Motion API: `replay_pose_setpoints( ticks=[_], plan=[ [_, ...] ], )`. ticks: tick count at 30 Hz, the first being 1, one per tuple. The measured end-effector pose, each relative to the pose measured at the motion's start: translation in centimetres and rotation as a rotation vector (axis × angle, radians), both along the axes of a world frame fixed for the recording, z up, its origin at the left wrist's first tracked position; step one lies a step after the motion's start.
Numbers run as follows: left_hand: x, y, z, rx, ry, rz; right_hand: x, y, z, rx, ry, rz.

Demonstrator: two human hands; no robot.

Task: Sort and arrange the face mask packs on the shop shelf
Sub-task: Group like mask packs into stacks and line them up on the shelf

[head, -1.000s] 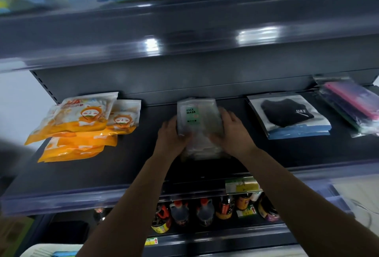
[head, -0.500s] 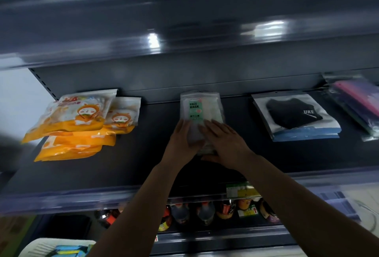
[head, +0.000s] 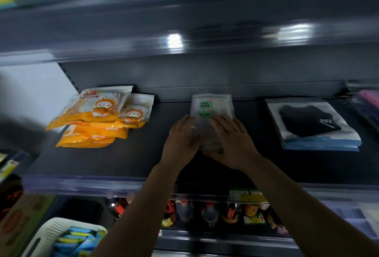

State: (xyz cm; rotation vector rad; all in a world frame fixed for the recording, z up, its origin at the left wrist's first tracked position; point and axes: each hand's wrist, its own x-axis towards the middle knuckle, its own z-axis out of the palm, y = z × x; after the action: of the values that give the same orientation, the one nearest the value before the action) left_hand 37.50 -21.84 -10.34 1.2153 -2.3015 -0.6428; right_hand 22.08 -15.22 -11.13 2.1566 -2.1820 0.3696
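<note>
— What is lying on the dark shelf (head: pixel 102 162)?

— Orange mask packs (head: pixel 96 117) are sitting near its left back corner, black mask packs (head: pixel 311 123) toward the right.

— And your hands?

— My left hand (head: pixel 181 141) and right hand (head: pixel 233 143) are pressing flat, fingers straight, on the clear FACE MASK packs (head: pixel 210 111), which are lying mid-shelf against the back edge.

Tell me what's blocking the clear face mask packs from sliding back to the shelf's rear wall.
Nothing visible. The clear face mask packs under the left hand and right hand already sit almost against the rear wall.
</note>
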Motion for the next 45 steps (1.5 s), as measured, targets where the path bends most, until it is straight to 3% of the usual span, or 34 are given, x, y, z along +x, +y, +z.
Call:
replay_pose_setpoints(
  ticks=[7, 18, 24, 35, 45],
  plan=[
    [4.5, 1.4, 0.8, -0.225, -0.096, 0.235, 3.6, -0.9, 1.8, -0.216, -0.117, 0.123],
    [12.8, -0.2, 1.5, -0.284, -0.157, 0.410, 11.0, -3.9, 3.5, -0.132, -0.159, 0.187],
    [17.7, -3.2, 2.2, -0.284, -0.178, 0.388, 15.6, -6.2, 4.2, -0.126, -0.226, 0.138],
    [25.7, -10.0, 3.9, -0.332, -0.180, 0.337, 21.3, -11.0, 4.8, -0.077, -0.574, 0.019],
    [28.4, -15.6, 3.5, -0.177, -0.149, 0.181, 24.6, -14.7, 4.7, -0.082, -0.851, -0.093]
  ],
)
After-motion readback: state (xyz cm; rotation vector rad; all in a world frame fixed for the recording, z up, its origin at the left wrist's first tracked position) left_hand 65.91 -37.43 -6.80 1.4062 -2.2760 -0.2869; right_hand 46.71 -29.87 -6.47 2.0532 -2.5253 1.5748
